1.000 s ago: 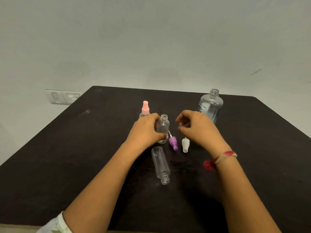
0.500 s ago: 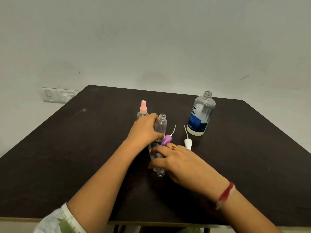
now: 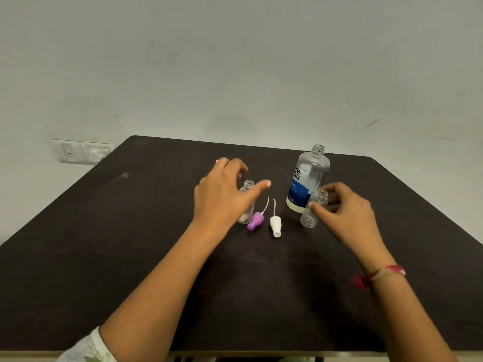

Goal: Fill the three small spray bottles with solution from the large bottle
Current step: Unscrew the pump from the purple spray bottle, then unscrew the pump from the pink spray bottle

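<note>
The right hand [image 3: 349, 214] pinches a small clear bottle [image 3: 312, 211] by its threaded neck, base seemingly on the dark desk [image 3: 130, 244] just in front of the uncapped large bottle [image 3: 308, 178], so a careless reach could, I judge, tip either and spill solution; the left hand [image 3: 222, 197], fingers loosely spread and gripping nothing, hovers beside a second clear bottle [image 3: 247, 190] that a brush could topple. All are thin see-through plastic cylinders with rounded shoulders, the large one blue-labelled, while a purple sprayer head [image 3: 254, 220] and a white sprayer head [image 3: 275, 226], matte with thin dip tubes, lie between them; of the third bottle only a pink tip [image 3: 218, 160] shows.
</note>
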Demonstrator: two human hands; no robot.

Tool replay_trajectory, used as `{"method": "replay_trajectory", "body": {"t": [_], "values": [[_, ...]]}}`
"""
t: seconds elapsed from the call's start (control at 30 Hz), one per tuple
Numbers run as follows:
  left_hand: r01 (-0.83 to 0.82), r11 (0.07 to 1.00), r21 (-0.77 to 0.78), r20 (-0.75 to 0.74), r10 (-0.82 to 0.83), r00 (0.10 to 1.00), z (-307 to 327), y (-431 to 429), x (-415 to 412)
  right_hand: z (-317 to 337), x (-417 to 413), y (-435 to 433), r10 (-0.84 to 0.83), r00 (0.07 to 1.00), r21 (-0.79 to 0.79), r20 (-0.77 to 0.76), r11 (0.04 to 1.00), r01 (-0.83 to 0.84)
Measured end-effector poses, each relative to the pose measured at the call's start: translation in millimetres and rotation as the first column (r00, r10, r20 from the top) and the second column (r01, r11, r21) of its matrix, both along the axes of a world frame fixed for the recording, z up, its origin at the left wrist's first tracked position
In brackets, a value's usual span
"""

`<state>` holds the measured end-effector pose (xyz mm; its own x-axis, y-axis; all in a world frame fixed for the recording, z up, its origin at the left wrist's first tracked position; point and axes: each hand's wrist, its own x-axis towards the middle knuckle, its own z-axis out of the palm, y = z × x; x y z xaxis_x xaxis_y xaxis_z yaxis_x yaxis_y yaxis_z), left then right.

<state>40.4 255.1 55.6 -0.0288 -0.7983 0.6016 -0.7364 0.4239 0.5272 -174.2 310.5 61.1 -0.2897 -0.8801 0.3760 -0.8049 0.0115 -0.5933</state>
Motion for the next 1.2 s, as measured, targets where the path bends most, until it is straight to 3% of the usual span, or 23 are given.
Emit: {"method": "replay_trajectory", "body": {"t": [0.1,0.27,0.6,0.73,0.97,1.03,1.1,1.2], "values": [[-0.063,0.994,-0.093,-0.157,0.047,0.986,4,-2,7,-13,6,-8,0.024,0.999,0.044,0.026,0.999,-0.025],[-0.099,0.994,0.036,-0.31,0.105,0.945,-7,-22,18,-20,19,-23,0.063,0.998,-0.011,-0.029,0.998,-0.063],[-0.051,0.987,0.153,-0.418,0.112,0.901,-23,-41,22,-23,41,-58,0.11,0.988,-0.043,-0.111,0.992,-0.115],[-0.029,0.981,0.192,-0.46,0.116,0.88,-26,-46,23,-32,38,-57,0.083,0.996,-0.071,-0.041,0.994,-0.086],[0.024,0.959,0.284,-0.451,0.111,0.886,-31,-52,23,-17,34,-40,-0.027,0.998,-0.242,-0.062,0.97,0.011],[0.037,0.958,0.286,-0.451,0.1,0.887,-33,-52,22,-16,35,-37,0.041,0.996,-0.138,-0.073,0.989,-0.051],[0.049,0.957,0.287,-0.456,0.092,0.885,-35,-52,22,-19,38,-36,0.135,0.977,0.084,-0.163,0.989,-0.122],[0.051,0.957,0.285,-0.453,0.088,0.887,-37,-52,21,-24,44,-39,0.167,0.932,0.245,-0.322,0.966,-0.089]]}}
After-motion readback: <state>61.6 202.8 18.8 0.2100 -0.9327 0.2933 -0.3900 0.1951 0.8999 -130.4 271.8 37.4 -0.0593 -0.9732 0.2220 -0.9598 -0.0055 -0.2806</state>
